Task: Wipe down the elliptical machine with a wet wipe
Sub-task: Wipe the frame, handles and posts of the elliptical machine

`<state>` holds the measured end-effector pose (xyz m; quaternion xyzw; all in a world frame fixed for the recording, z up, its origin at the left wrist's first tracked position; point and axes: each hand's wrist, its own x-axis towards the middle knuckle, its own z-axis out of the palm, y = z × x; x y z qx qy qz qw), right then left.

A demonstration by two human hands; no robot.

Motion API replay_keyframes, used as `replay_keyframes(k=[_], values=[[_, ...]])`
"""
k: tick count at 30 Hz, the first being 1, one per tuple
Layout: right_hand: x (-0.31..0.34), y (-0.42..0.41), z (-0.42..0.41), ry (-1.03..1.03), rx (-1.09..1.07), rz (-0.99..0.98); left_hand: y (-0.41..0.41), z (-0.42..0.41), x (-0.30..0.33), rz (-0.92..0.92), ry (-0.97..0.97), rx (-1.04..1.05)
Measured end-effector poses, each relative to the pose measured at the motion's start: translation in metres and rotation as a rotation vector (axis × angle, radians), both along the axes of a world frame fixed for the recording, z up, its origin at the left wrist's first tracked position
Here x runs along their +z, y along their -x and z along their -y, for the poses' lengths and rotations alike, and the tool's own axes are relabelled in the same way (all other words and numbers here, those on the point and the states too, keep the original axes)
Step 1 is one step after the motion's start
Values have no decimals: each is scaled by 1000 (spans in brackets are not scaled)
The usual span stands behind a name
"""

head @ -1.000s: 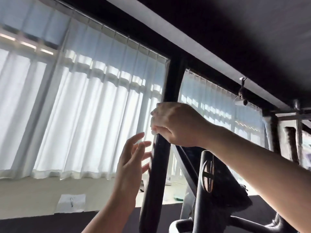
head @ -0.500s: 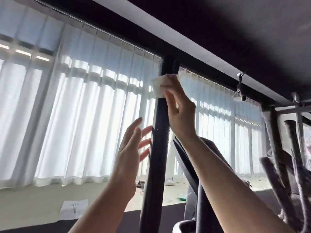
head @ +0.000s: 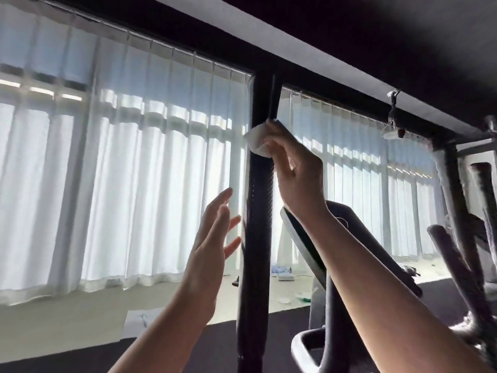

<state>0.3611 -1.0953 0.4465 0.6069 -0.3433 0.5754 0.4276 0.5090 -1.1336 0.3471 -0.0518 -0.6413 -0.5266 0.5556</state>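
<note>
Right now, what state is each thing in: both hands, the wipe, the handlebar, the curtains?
right hand: raised, pinching the wet wipe against the handlebar
wet wipe: bunched, pressed on the handlebar's upper part
left hand: open, fingers straight, beside the handlebar, holding nothing
handlebar: upright, dark; whether it is wet cannot be told
curtains: drawn shut, backlit
console: tilted, screen facing away

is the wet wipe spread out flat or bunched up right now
Bunched up. The wet wipe shows as a small rounded wad, pressed by the right hand against the elliptical's black handlebar.
</note>
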Motion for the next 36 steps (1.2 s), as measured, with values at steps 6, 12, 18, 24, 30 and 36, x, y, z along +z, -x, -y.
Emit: replay_keyframes(k=[6,12,18,24,30,36], values=[[-108,-11,-1,-46,92,21,-5,7,-39,70,-94,119],[-225,-22,2,-40,114,122,-7,-2,-65,105,-55,46],[-180,-26,5,-49,194,273,-10,2,-69,138,-58,-15],[-196,-38,8,-61,239,364,-16,5,-93,145,-63,20],[-275,-48,-2,-121,185,415,-15,-2,-110,221,-34,39],[-220,-46,1,-56,194,426,-19,1,-110,218,-53,7]])
